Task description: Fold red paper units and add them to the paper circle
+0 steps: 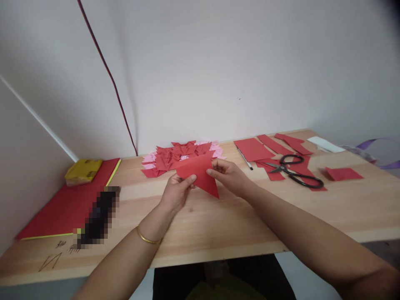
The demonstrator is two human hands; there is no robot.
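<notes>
A sheet of red paper (200, 170) is held up above the wooden table, one pointed corner hanging down toward me. My left hand (177, 189) pinches its left side, thumb on top and fingers underneath. On the opposite edge, my right hand (229, 175) grips the paper between thumb and curled fingers. Just behind it lies a cluster of folded red and pink paper pieces (165, 160), partly hidden by the sheet. A gold bangle circles my left wrist.
Black-handled scissors (283, 168) lie open on red paper scraps (275, 143) at the right, beside a pen (245, 158). A folded red piece (346, 173) is farther right. At left are red sheets (56, 208), a yellow package (83, 171) and a blurred dark object (99, 216). A wall backs the table.
</notes>
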